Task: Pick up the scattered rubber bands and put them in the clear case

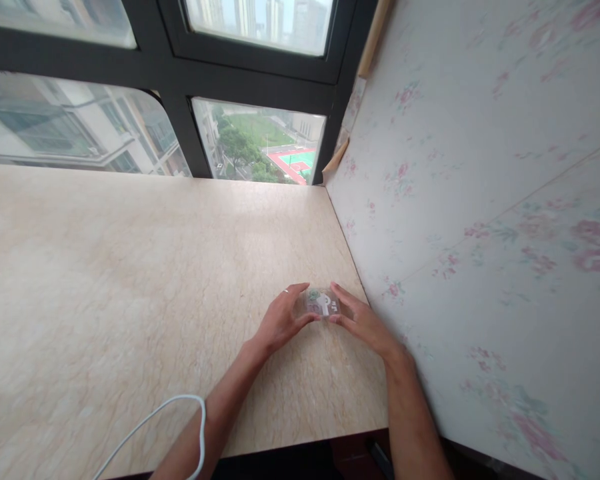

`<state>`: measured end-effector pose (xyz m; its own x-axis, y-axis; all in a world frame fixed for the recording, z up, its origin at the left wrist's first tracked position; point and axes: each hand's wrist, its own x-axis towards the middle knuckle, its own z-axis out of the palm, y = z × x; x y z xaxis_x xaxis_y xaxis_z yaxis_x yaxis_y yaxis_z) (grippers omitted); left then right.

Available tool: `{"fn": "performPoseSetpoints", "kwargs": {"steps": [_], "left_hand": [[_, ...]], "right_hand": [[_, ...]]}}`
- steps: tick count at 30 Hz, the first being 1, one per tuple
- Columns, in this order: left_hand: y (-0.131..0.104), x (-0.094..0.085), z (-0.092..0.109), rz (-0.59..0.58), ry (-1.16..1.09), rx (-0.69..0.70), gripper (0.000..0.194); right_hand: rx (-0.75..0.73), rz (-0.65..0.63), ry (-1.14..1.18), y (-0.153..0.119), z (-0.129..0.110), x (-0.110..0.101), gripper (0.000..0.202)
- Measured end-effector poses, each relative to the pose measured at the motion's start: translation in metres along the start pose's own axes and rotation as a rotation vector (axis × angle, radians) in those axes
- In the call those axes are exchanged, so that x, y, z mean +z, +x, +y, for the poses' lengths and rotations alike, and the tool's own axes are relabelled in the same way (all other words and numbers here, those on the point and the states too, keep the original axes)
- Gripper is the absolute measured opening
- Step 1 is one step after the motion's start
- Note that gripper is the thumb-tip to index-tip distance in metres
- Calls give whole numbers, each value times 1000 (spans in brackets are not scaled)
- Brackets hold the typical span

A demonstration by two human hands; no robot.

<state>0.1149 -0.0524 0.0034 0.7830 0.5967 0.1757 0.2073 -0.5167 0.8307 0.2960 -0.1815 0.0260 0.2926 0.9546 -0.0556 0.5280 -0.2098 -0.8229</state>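
Note:
A small clear case (323, 303) with white markings lies on the beige marble-patterned surface (155, 267), near the right wall. My left hand (285, 317) grips its left side, with the thumb at the near edge and the fingers at the far edge. On the right side, my right hand (357, 320) holds the case in the same way, thumb near and fingers far. A ring shows on a finger of my left hand. What is inside the case is too small to make out.
A white cable (175, 399) loops over my left forearm. The flower-patterned wall (480, 200) rises close beside my right arm. Dark window frames (260, 77) stand behind the surface. The near edge of the surface runs below my hands, with dark things under it.

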Motion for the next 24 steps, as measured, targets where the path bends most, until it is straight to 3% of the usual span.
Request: {"fn": "performPoseSetpoints", "kwargs": {"steps": [24], "left_hand": [[-1, -1, 2, -9, 19, -1, 58]], "right_hand": [[32, 35, 48, 3, -2, 0, 63]]}}
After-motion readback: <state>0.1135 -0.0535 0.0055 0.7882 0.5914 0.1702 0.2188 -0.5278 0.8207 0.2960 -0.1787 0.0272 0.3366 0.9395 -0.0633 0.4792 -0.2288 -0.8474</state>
